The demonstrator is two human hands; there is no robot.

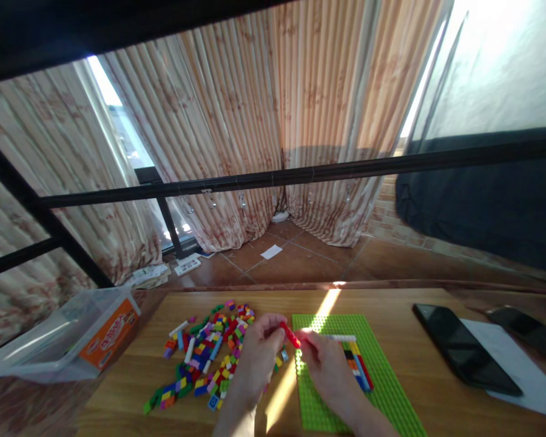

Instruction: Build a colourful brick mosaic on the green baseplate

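Observation:
A long, narrow red toy brick point(290, 334) is pinched between my two hands, over the left edge of a green baseplate point(386, 397). My left hand point(260, 349) grips its upper left end with thumb and fingers. At its lower right end are the closed fingertips of my right hand point(325, 364), which hovers above the plate. White, yellow, red, blue, orange and black bricks point(360, 364) are set on the plate, partly hidden behind my right hand. Left of my left hand lies a loose pile of mixed coloured bricks point(204, 346).
A clear plastic box point(68, 340) with an orange label stands left of the wooden table point(131, 376). At the right lie a black phone point(466, 349), a white paper point(528, 379) and another dark device point(528, 325). A dark metal bar point(273, 178) crosses beyond the table, before curtains point(236, 109).

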